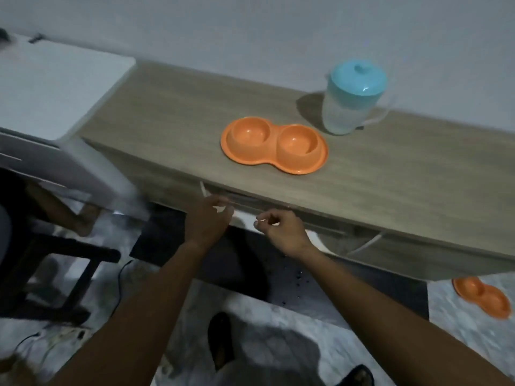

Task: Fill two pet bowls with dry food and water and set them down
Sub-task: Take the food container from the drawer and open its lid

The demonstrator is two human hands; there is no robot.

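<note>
- The biggest risk, as I judge it, is a spill from the jug (354,98). It stands with its blue lid on at the back of the worktop (390,176), just beside the orange double bowl (274,144). A hasty pour could send water over the wood or into the hollow meant for dry food.
- Next is the drawer (278,210) under the front edge, which looks slightly open. A hard tug could shake the worktop and nip the fingers.
- A second bowl (483,296) of the same kind lies on the floor (459,344) at the right, past the cabinet's end. A cable (119,277) trails on the left. Either could be kicked or trip a foot in this dim light.
- The left hand (207,221) and right hand (284,231) are both at the drawer front, near each other. The left fingers (223,203) curl towards its lip, and the right fingers (267,218) are curled with the thumb meeting the forefinger. Through the blur I cannot tell whether either hand has hold of anything.
- The worktop is long, wood-grained and set against a plain grey wall (250,29). Both hollows of the double bowl look empty.
- The room is dark and the floor pale and mottled. A white box (55,84) stands at the worktop's left end, with a black chair (69,260) below it.
</note>
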